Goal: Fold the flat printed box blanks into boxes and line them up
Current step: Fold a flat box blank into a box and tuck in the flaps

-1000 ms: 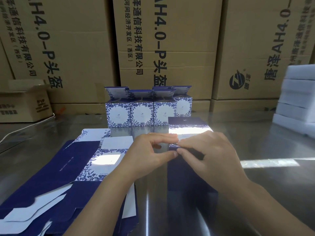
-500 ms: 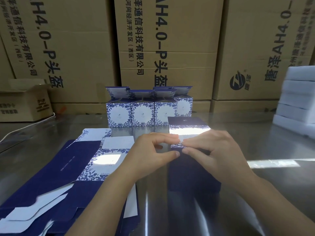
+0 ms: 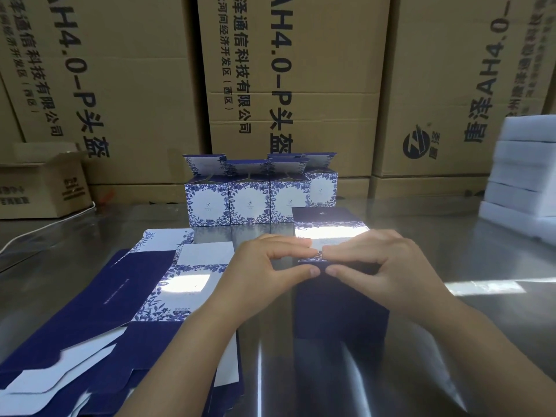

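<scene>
A dark blue box with a blue-and-white floral band (image 3: 337, 299) stands on the steel table (image 3: 451, 341) in front of me. My left hand (image 3: 264, 269) and my right hand (image 3: 382, 269) meet over its near top edge, each pinching a flap between fingers and thumb. The far flap (image 3: 328, 219) lies open behind them, glaring in the light. Several folded boxes (image 3: 249, 200) with lids up stand in a row at the back of the table. A stack of flat blanks (image 3: 126, 299) lies to my left.
Large brown cartons (image 3: 288, 85) wall off the back of the table. A small open carton (image 3: 42, 188) sits at the far left with a white cable (image 3: 45, 227) beside it. White foam slabs (image 3: 523, 176) are stacked at the right edge.
My two hands have drawn a little closer together on the box's top edge, fingertips now nearly touching. The box and the row behind it have not moved.
</scene>
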`<state>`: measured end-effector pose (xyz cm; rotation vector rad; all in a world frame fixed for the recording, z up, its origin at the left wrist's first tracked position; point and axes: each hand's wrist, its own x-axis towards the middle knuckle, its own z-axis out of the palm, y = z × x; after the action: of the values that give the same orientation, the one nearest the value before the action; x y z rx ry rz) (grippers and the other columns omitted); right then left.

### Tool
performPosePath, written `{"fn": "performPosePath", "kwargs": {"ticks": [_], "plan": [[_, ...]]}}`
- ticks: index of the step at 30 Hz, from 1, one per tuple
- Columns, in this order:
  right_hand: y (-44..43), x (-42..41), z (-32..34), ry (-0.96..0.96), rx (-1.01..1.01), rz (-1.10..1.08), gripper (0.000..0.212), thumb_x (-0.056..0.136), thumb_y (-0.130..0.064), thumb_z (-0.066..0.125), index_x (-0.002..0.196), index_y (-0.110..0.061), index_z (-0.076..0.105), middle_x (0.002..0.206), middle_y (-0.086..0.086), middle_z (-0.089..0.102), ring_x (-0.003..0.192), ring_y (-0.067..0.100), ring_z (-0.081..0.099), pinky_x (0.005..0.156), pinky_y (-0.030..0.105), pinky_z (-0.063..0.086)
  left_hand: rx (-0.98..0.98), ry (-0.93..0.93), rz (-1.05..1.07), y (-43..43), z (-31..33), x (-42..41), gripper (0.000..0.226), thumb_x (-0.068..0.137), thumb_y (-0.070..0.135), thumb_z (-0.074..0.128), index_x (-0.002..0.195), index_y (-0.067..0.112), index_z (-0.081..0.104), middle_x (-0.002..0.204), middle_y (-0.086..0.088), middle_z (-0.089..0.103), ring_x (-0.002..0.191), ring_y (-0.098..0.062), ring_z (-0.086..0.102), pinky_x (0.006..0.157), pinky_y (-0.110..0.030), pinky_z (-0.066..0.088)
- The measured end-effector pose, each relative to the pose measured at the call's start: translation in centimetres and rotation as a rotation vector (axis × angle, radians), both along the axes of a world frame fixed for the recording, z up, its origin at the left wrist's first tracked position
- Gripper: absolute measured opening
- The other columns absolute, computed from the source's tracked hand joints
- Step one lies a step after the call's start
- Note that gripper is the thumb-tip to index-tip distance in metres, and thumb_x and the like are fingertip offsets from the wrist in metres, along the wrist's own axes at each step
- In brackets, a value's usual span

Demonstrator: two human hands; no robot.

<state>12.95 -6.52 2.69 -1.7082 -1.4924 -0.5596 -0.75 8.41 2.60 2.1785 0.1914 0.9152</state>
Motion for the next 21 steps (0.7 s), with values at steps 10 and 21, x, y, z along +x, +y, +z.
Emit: {"fn": "performPosePath", "kwargs": {"ticks": [10, 21], "plan": [[0.02, 0.13, -0.04, 0.329, 0.02, 0.157, 0.024, 0.064, -0.038, 0.073, 0.086, -0.028, 0.077, 0.087, -0.02, 0.072, 0.094, -0.007, 0.062, 0.083, 0.005, 0.041, 0.001, -0.012, 0.013, 0.07, -0.09, 0.13, 0.022, 0.071, 0.024, 0.08, 0.085, 0.039, 0.074, 0.101, 0.024, 0.068, 0.102, 0.013, 0.055, 0.088, -0.002, 0.036], [0.19, 0.07, -0.06, 0.375, 0.014, 0.167, 0.025, 0.063, -0.037, 0.074, 0.084, -0.024, 0.078, 0.085, -0.013, 0.074, 0.092, -0.005, 0.063, 0.082, 0.006, 0.042, 0.027, -0.018, 0.029, 0.04, -0.19, 0.12, 0.019, 0.073, 0.026, 0.08, 0.085, 0.039, 0.073, 0.101, 0.023, 0.068, 0.102, 0.014, 0.054, 0.086, -0.001, 0.034]]}}
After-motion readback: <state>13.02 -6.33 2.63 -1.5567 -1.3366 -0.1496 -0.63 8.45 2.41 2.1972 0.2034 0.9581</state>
